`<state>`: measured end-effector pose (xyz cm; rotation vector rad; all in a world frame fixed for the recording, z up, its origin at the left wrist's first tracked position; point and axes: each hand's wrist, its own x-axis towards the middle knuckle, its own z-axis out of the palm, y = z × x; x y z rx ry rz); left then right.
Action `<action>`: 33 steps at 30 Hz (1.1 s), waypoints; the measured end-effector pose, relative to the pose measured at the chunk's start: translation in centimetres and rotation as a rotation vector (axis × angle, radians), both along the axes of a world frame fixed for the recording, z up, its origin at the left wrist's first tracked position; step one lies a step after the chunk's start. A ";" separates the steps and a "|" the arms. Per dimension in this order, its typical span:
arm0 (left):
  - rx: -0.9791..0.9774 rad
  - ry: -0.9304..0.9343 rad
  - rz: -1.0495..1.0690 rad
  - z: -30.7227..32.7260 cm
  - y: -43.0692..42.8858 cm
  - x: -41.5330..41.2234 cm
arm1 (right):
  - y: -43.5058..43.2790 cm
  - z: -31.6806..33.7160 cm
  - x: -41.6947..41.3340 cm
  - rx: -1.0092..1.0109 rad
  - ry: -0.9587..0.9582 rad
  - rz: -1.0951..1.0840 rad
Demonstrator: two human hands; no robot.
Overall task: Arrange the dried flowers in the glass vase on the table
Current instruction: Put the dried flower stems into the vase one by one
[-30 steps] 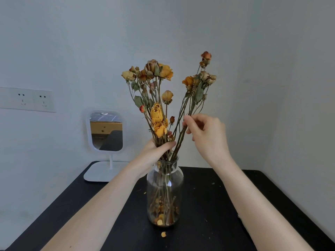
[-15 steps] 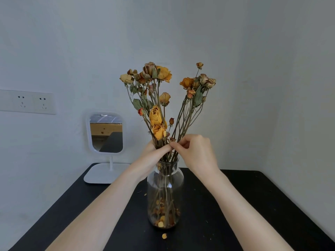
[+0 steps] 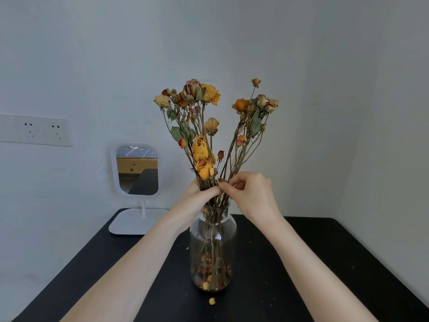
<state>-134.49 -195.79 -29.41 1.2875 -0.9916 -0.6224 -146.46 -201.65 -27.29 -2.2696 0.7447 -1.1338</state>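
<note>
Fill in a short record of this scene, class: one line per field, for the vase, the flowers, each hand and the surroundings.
Vase: glass vase upright on the black table, loose petals at its bottom
Flowers: dried flowers standing in it, stems fanned in two bunches
Left: left hand grips the stems just above the vase mouth
Right: right hand pinches stems beside it
Behind: white mirror on a stand; wall socket
Loose: one petal on the table before the vase

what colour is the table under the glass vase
Plain black. The table shows best in the head view.
</note>
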 end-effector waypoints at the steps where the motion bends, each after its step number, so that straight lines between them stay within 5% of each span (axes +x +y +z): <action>1: -0.001 0.001 -0.001 0.0 0.0 0.0 | 0.0 0.1 -0.1 -0.009 -0.040 -0.009; 5: -0.007 0.005 -0.016 -0.1 -0.1 0.2 | 0.1 0.8 -0.1 -0.026 -0.139 -0.024; 15: -0.027 -0.003 -0.070 -0.2 1.1 0.5 | -0.2 -1.7 -0.2 0.029 0.014 -0.044; 26: 0.189 -0.299 0.021 -4.7 2.4 0.4 | -1.2 -3.3 -5.2 0.151 0.065 -0.090; 33: 0.033 -0.299 0.230 -6.0 0.8 -1.4 | -4.9 -8.4 -13.2 0.454 0.665 -0.311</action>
